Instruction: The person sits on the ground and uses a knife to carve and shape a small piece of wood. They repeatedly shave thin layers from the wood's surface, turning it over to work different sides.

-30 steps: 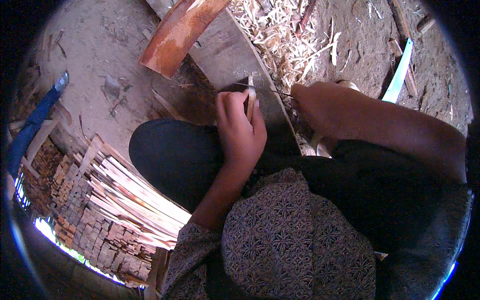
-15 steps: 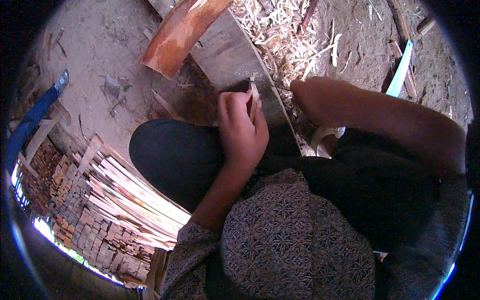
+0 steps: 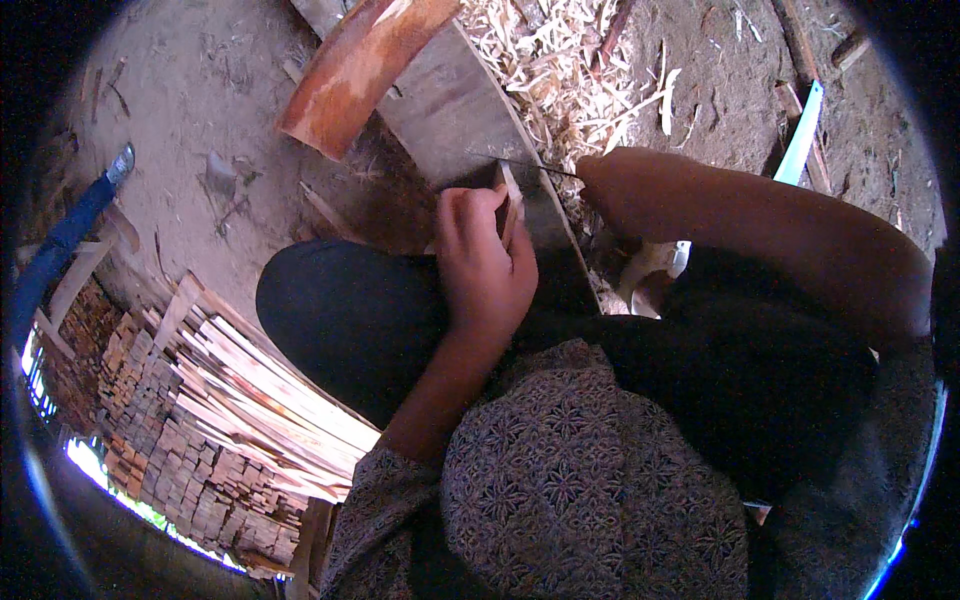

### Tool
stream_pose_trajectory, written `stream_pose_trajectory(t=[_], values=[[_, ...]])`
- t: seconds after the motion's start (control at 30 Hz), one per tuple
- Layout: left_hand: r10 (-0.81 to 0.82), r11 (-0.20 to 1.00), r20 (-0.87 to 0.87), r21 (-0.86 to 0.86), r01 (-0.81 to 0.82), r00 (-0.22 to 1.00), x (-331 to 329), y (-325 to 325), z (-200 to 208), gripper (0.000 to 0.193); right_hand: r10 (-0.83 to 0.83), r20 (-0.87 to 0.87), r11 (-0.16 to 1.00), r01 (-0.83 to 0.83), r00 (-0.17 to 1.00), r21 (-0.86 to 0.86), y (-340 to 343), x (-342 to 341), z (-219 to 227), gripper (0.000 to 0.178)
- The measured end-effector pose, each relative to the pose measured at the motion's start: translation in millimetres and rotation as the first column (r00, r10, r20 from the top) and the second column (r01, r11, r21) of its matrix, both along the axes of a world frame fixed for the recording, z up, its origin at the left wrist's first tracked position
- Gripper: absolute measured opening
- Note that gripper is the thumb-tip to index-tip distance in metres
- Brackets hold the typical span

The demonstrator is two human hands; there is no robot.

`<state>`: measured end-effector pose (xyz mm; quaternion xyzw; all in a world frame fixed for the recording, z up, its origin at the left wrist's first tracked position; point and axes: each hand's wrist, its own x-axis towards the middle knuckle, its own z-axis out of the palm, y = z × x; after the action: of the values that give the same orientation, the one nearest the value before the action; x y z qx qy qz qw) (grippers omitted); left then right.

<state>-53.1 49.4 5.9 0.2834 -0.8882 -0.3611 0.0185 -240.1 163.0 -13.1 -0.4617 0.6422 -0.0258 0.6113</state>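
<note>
My left hand (image 3: 485, 255) grips a short, narrow piece of wood (image 3: 512, 200) between thumb and fingers, its pale end pointing up and away from me. To the right, my right hand (image 3: 610, 190) is closed around a tool with a thin dark blade, which looks like a knife (image 3: 535, 165); its handle is hidden in my fist. The blade reaches leftward, just beyond the tip of the wood piece; whether it touches the wood I cannot tell. Both hands are over a worn plank (image 3: 455, 110) that runs away from my lap.
Curled wood shavings (image 3: 550, 70) cover the ground right of the plank. A curved reddish-brown log piece (image 3: 350, 80) lies across its far part. A pale blue saw blade (image 3: 800, 135) lies far right. Stacked wood blocks (image 3: 200, 470) and long strips (image 3: 270, 390) fill the lower left.
The blade has swung out leftward past the wood piece's tip, so more of it shows. My right hand has shifted slightly left; my left hand has stayed nearly still.
</note>
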Motion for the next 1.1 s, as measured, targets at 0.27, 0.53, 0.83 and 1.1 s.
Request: stream_pose_trajectory(t=[0.27, 0.53, 0.83, 1.1], values=[[0.027, 1.000, -0.009, -0.008, -0.027, 1.000, -0.6, 1.1, 1.5, 0.019, -0.043, -0.036, 0.996, 0.040, 0.998, -0.081, 1.3, 4.3, 16.7, 0.027], [0.086, 0.995, -0.021, -0.054, -0.087, 0.996, 3.2, -1.0, 3.0, 0.019, 0.010, -0.094, 0.982, -0.027, 0.996, -0.187, -1.4, 6.4, 11.0, 0.022], [0.044, 0.996, -0.067, -0.077, -0.049, 0.997, 3.1, 7.2, 0.1, 0.021, 0.088, -0.072, 0.986, -0.097, 0.994, -0.137, -1.6, 6.6, 22.7, 0.016], [0.044, 0.997, -0.083, -0.059, -0.049, 0.996, 1.6, 3.9, -2.1, 0.022, 0.666, -0.236, 0.706, -0.700, 0.708, -0.107, -18.8, 4.3, -56.9, 0.016]])
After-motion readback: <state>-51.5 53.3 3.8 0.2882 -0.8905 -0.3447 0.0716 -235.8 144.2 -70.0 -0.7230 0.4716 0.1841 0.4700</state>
